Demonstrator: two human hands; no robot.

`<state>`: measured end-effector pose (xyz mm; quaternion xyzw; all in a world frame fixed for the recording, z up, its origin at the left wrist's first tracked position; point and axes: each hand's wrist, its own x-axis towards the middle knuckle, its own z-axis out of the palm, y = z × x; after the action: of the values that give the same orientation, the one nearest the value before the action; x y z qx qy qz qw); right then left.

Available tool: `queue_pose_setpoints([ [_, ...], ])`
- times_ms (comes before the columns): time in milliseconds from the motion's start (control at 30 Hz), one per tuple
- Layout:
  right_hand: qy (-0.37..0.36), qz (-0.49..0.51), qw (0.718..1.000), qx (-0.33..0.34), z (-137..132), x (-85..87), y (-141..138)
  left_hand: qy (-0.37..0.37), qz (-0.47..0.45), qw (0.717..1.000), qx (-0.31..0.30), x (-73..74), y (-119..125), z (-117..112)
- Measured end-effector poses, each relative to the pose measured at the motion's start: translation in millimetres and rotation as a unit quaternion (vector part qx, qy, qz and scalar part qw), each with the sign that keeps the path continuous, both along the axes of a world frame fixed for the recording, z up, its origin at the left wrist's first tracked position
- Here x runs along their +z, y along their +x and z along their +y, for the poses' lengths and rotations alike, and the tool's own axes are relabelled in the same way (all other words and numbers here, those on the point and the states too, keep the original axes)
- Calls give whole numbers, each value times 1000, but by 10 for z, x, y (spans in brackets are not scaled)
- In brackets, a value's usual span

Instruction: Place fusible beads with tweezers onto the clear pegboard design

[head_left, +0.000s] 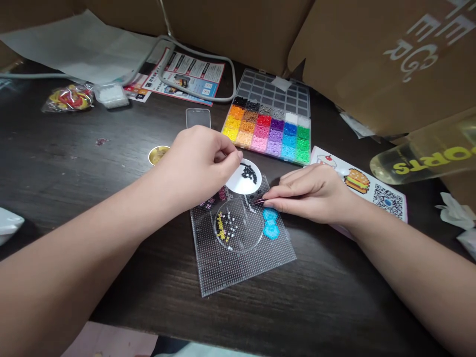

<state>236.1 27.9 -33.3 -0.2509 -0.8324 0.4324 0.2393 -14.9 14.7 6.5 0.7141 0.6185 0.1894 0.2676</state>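
My right hand (310,194) pinches a thin pair of tweezers (259,201), their tips over the clear pegboard (245,270). With finger and thumb closed at its rim, my left hand (208,163) holds a small white dish (238,184) of black fuse beads (249,173) over the board's far edge. Below the tweezers a short line of pale beads sits on the pegs. A blue bow-shaped bead piece (271,223) lies near the board's right edge. A round clear dish (247,240) with yellow and white beads (225,228) rests on the board. Pink beads are partly hidden by my left hand.
Behind stands a sectioned bead box (267,131) in many colours. A pattern sheet (357,183) lies to the right, under a clear bottle (416,158). A gold round tin (158,154), bagged bands (70,98), leaflets (193,74) and a cable (234,74) are around.
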Motion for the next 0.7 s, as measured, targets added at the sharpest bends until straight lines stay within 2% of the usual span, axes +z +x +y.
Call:
queue_pose_setpoints([
  [400,-8,3,1000,0,7,6,-12,-1,0,1000,-2,2,6,-9],
  [700,19,6,999,26,31,7,-6,-6,-4,1000,-2,3,7,6],
])
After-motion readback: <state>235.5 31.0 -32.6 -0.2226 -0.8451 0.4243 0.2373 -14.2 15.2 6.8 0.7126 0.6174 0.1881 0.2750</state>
